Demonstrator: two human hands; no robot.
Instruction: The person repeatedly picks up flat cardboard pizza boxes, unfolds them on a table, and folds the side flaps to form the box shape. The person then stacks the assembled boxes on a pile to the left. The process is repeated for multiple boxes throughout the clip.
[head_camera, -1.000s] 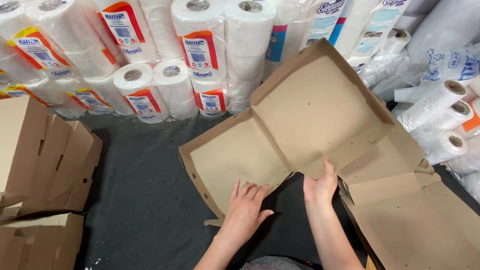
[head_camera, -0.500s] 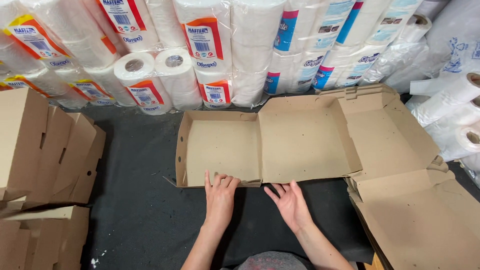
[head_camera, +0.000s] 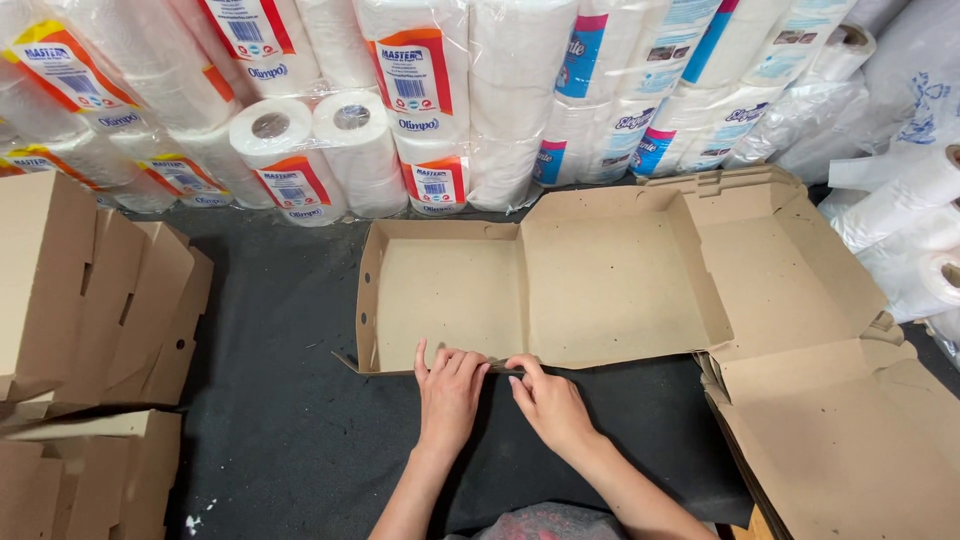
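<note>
The cardboard box blank (head_camera: 560, 285) now lies flat on the dark surface (head_camera: 280, 400); left hand (head_camera: 450, 392) and right hand (head_camera: 552, 402) have moved onto its near flap, fingers pressing, gripping nothing

Left hand (head_camera: 449, 392) and right hand (head_camera: 549, 402) press near front edge of open flat cardboard box (head_camera: 600, 275) on black desk (head_camera: 280, 400); paper rolls (head_camera: 330, 150) behind.

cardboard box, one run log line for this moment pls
left hand: on near edge of cardboard box | right hand: same edge | box: open, flat on dark mat
</note>
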